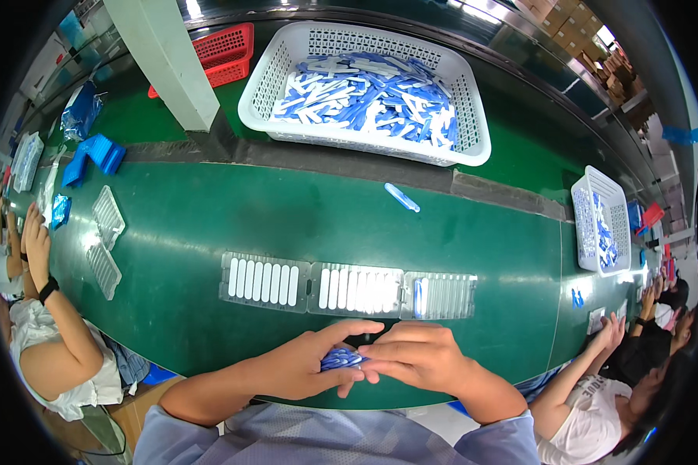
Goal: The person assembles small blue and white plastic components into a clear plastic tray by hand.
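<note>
In front of my body, my left hand [323, 358] is closed round a bunch of slim blue plastic pieces [340, 359]. My right hand [415, 356] has its fingers pressed together at the bunch's right end; whether it grips one piece or several is hidden. Just beyond my hands, three clear slotted trays lie in a row. Long white pieces fill the left tray [226, 288] and the middle tray [312, 303]. One blue piece [419, 297] sits at the left end of the right tray [471, 298], whose other slots look bare.
A large white basket [257, 108] heaped with blue and white pieces stands beyond a dark ledge. One loose blue piece [402, 197] lies on the green table [287, 209]. Clear trays [107, 217] lie at left. A smaller white basket [585, 232] stands at right. Co-workers sit on both sides.
</note>
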`<state>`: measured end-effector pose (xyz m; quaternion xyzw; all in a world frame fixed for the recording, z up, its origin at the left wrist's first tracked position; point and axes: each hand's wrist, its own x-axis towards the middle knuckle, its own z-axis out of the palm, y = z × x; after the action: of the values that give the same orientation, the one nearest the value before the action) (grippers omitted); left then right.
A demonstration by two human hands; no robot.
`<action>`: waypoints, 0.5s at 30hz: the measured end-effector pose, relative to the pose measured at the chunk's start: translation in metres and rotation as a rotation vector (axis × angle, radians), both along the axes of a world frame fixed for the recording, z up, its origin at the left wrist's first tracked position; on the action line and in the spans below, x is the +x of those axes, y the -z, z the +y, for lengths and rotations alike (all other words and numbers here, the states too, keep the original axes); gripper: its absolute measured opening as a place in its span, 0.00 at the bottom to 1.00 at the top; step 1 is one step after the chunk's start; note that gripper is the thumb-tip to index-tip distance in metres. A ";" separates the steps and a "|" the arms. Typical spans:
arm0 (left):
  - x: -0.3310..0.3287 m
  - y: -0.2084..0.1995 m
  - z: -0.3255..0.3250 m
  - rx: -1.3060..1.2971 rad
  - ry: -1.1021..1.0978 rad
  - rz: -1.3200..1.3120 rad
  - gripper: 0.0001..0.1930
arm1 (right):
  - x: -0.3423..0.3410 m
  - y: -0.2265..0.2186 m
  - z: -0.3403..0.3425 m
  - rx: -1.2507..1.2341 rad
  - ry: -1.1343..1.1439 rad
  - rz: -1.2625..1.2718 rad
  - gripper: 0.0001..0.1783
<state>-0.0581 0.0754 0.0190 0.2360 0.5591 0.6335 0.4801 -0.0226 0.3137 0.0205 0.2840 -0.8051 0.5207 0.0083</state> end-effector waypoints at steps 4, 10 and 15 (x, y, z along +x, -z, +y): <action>0.002 0.002 0.000 0.066 -0.087 -0.066 0.33 | 0.001 -0.008 -0.001 -0.013 0.061 -0.032 0.13; 0.000 0.000 0.001 0.037 -0.009 -0.012 0.31 | -0.003 -0.007 0.004 -0.045 -0.129 -0.061 0.08; -0.001 -0.008 0.002 -0.028 -0.063 -0.065 0.23 | -0.003 -0.006 0.012 0.165 -0.095 0.238 0.08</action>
<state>-0.0589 0.0776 0.0267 0.1910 0.5591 0.6479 0.4808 -0.0255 0.3253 0.0266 0.3810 -0.8242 0.4153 0.0556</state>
